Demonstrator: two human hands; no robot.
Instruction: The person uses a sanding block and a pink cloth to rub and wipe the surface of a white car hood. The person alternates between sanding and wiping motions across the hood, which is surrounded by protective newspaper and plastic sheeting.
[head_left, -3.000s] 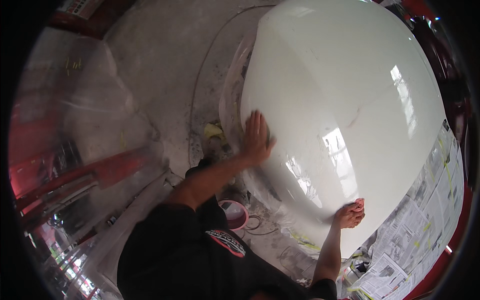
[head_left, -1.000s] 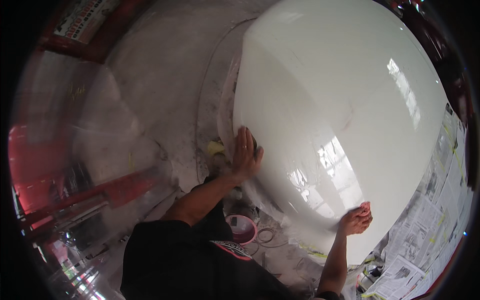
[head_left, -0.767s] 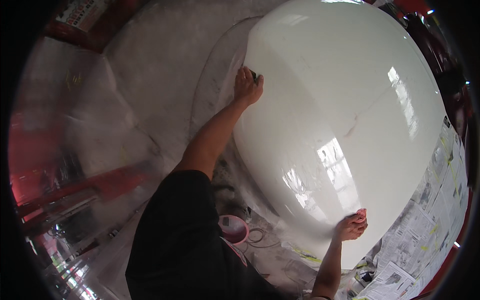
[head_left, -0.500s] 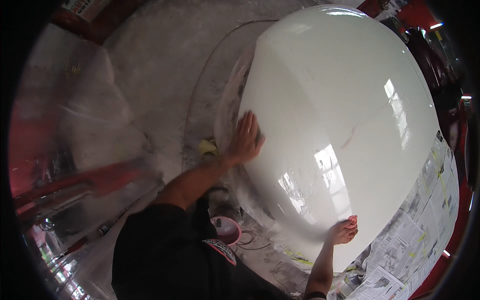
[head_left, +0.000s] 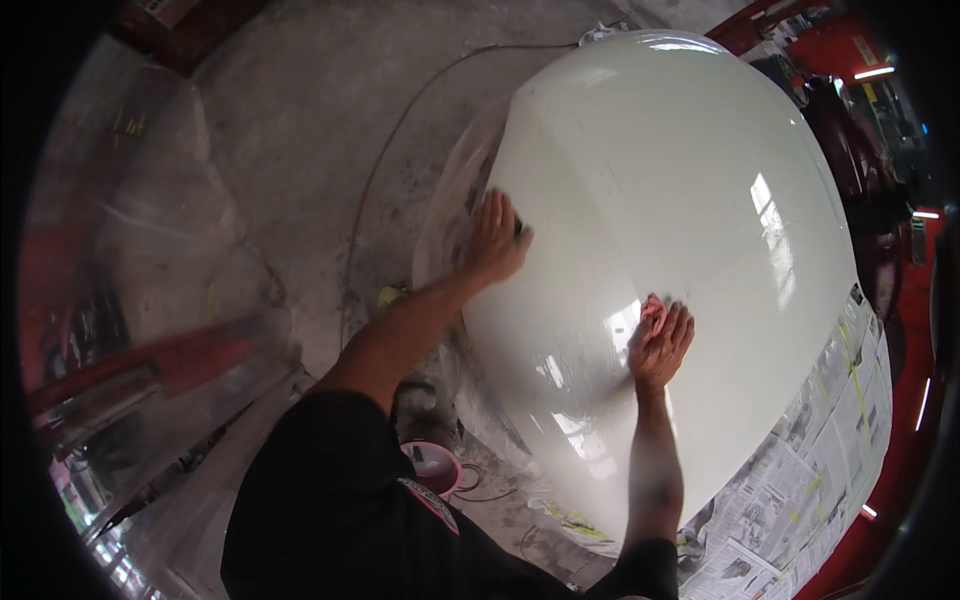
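Note:
A large glossy off-white car panel, probably a hood (head_left: 700, 230), curves across the middle and right. My left hand (head_left: 497, 240) lies on its left edge, fingers stretched out and thumb apart. A dark patch shows between that thumb and the fingers; whether it is an object or a shadow I cannot make out. Farther right, my right hand (head_left: 660, 350) presses a crumpled pink cloth (head_left: 654, 312) against the panel, with part of the cloth showing beside the fingers. A faint reddish mark lies on the panel near these fingertips.
Taped newspaper sheets (head_left: 800, 480) cover the lower right side. A pink bucket (head_left: 432, 466) stands on the floor near my body. A thin hose (head_left: 372, 185) curves over the concrete floor. Clear plastic sheeting (head_left: 160, 210) hangs at the left, by a red surface.
My right hand has slid up the panel, away from me, with the pink cloth. My left hand has shifted slightly farther along the left edge. The head view has moved a little.

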